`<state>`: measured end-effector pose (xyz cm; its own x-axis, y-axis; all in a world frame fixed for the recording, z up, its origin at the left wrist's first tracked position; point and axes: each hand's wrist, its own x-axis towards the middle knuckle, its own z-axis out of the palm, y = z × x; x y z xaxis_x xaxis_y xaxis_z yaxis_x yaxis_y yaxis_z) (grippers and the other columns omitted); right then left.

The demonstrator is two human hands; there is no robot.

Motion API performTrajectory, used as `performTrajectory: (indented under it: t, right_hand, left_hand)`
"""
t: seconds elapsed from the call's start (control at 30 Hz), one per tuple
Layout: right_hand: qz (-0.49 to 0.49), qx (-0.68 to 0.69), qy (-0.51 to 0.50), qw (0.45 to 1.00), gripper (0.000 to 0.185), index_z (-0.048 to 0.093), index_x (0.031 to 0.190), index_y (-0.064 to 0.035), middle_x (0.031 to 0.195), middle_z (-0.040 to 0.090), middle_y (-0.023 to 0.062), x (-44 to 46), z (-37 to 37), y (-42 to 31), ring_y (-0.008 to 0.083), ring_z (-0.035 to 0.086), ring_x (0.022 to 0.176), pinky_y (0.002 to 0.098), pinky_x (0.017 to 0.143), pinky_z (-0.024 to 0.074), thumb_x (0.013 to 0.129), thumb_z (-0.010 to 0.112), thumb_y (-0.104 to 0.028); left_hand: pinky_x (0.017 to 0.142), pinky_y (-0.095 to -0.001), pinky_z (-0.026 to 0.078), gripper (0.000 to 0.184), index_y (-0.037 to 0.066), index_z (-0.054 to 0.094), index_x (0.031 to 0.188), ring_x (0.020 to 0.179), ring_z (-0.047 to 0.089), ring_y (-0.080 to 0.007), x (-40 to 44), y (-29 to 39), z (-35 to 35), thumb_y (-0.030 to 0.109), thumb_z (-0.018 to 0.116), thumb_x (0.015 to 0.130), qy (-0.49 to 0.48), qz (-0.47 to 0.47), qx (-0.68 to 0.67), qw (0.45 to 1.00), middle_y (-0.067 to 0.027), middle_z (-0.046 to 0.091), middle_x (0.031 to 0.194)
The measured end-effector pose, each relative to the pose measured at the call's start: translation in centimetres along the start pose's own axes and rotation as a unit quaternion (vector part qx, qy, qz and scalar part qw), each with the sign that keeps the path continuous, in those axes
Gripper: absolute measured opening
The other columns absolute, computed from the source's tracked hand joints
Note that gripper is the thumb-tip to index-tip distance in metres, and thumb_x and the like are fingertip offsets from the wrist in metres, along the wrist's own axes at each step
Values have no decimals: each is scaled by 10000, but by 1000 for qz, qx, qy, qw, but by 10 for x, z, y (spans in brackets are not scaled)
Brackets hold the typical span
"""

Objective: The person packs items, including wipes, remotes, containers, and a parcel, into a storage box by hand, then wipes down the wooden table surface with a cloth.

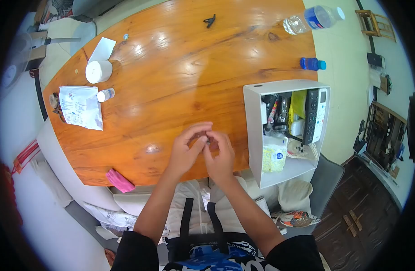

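Observation:
My left hand (187, 148) and my right hand (220, 156) meet over the near edge of the wooden table (171, 104). Their fingers are closed and the fingertips press together around a small dark thing (208, 140). Most of it is hidden by the fingers, so its kind does not show. To the right of my right hand stands a white open box (255, 131). It holds remote controls (311, 115), a yellow-green tissue pack (274, 156) and several other items.
A small black clip-like thing (210, 21) lies at the far side. Far right are a clear bottle (315, 19) and a small blue bottle (312, 64). Leftward sit a white roll (98, 72), a white pill bottle (106, 95), a printed bag (81, 107) and a pink cloth (120, 180).

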<state>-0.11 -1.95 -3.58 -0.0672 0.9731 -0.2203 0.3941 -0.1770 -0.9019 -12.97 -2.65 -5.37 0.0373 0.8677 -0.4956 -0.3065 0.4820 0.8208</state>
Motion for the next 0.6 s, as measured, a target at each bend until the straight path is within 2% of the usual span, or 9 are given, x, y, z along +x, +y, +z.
performTrajectory:
  t: [0.1, 0.2, 0.5, 0.6]
  right_hand:
    - [14, 9, 14, 1000, 317, 621, 1143, -18, 1101, 646, 145, -22, -25, -13, 263, 637, 936, 325, 751, 502, 837, 682, 40]
    - [35, 11, 27, 999, 338, 627, 1169, -19, 1075, 659, 145, -32, -54, -32, 259, 650, 928, 324, 758, 508, 840, 684, 34]
    - [-12, 26, 52, 998, 388, 636, 1209, 0, 1082, 640, 160, -40, -134, -18, 297, 647, 990, 356, 848, 518, 828, 673, 62]
    - [-2, 27, 66, 997, 365, 638, 1190, 3, 1093, 632, 164, -41, -162, -11, 303, 640, 998, 363, 857, 515, 830, 675, 51]
  left_hand:
    - [1044, -341, 437, 373, 8, 618, 1270, 1154, 602, -194, -15, 3, 10, 2, 669, 900, -24, 31, -27, 999, -105, 646, 1255]
    - [1034, -340, 443, 420, 23, 630, 1248, 1154, 601, -186, -19, 26, 23, 13, 748, 844, -70, -14, -81, 994, -100, 661, 1225]
    - [986, -354, 485, 426, 4, 655, 1168, 1059, 653, -199, -12, 23, 88, 20, 816, 773, -154, 31, -5, 988, -109, 700, 1119]
    - [969, -378, 487, 445, 5, 655, 1141, 1075, 646, -230, -10, 24, 117, 76, 850, 748, -159, 34, 33, 986, -133, 692, 1125]
